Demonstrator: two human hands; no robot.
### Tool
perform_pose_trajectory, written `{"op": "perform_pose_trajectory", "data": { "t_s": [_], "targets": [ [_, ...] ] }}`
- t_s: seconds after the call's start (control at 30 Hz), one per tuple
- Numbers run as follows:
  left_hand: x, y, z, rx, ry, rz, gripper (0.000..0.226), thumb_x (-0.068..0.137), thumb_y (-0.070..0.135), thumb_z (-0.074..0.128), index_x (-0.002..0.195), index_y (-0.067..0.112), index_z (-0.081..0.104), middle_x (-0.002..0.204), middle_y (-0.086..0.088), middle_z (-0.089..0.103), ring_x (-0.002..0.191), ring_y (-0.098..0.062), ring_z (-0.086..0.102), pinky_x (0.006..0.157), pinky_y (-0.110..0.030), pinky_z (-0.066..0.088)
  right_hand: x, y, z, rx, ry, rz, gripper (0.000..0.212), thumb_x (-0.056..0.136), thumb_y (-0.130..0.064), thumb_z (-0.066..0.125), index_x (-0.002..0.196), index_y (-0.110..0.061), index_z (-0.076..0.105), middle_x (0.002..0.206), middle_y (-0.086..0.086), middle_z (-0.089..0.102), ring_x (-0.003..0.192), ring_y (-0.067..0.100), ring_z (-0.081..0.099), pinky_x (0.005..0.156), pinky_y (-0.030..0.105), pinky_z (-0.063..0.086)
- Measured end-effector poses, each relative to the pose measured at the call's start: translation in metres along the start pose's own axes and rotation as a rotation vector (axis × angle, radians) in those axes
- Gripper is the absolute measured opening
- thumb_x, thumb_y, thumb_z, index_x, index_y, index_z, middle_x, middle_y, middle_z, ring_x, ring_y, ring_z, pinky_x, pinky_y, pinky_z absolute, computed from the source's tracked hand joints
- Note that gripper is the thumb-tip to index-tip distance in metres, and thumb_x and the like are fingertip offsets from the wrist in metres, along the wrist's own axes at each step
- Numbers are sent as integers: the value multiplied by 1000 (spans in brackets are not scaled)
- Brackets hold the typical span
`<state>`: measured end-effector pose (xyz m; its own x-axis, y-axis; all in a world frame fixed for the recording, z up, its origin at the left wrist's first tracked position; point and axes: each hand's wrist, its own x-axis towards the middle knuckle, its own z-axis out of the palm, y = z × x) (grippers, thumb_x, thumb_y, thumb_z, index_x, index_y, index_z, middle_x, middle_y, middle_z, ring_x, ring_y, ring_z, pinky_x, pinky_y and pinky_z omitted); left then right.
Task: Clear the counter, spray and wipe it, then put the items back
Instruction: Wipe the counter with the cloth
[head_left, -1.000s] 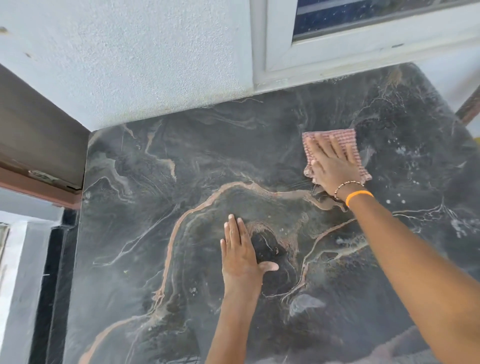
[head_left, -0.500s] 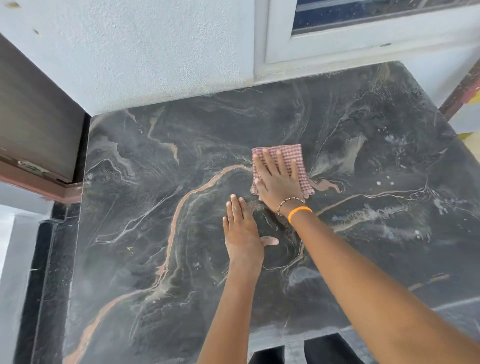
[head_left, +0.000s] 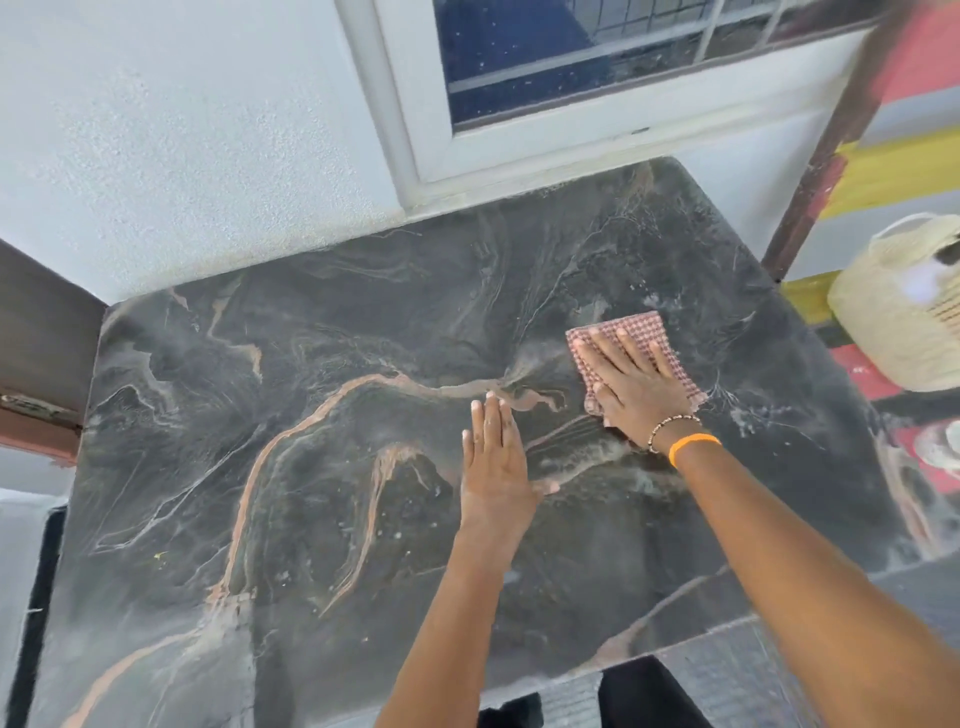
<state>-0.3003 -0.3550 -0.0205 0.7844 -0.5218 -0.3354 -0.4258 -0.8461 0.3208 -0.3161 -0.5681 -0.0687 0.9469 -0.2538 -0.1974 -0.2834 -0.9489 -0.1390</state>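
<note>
At the far left we saw a dark wooden panel (head_left: 36, 332) standing against the left edge of the counter (head_left: 311, 467), whose black stone top was veined with orange and pale streaks and met a textured white wall (head_left: 182, 145) along its back edge. Further right, near the middle of the counter and a little toward its front edge, we found the left hand (head_left: 493, 467) lying flat on the bare stone, its fingers straight and pressed together, the thumb stuck out to the right, holding nothing. Behind it, above the back edge, a white-framed window (head_left: 519, 145) sat in the wall. Just right of the left hand and slightly further back, the right hand (head_left: 641, 387) pressed down on a folded pink checked cloth (head_left: 631, 327), fingers straight and spread across it, palm over its near edge; the cloth lay flat on the stone in the right half of the counter, closer to the right edge than the left, apart from the left hand. That wrist wore a beaded bracelet (head_left: 670, 422) and an orange band (head_left: 693, 444). Beyond the right edge, off the counter, we saw a pale woven basket (head_left: 904, 312).
</note>
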Motion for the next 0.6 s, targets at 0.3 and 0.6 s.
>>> {"op": "perform_pose_trajectory", "data": {
  "t_s": [0.3, 0.6],
  "targets": [
    [35, 75, 19, 15, -178, -46, 117, 76, 52, 65, 144, 4, -19, 154, -10, -25, 142, -26, -22, 117, -39, -5, -34, 149, -18, 167, 74, 546, 58, 95, -30, 30, 148, -32, 7, 160, -6, 6, 146, 27, 6, 118, 52, 5],
    [38, 82, 27, -38, -126, -151, 123, 69, 49, 72, 146, 13, -15, 156, 1, -23, 143, -21, -20, 117, -39, -3, -19, 17, 3, 118, 36, -21, 65, 93, -37, 28, 147, -31, -6, 160, -4, -4, 147, 28, -7, 113, 52, -13]
  ]
}}
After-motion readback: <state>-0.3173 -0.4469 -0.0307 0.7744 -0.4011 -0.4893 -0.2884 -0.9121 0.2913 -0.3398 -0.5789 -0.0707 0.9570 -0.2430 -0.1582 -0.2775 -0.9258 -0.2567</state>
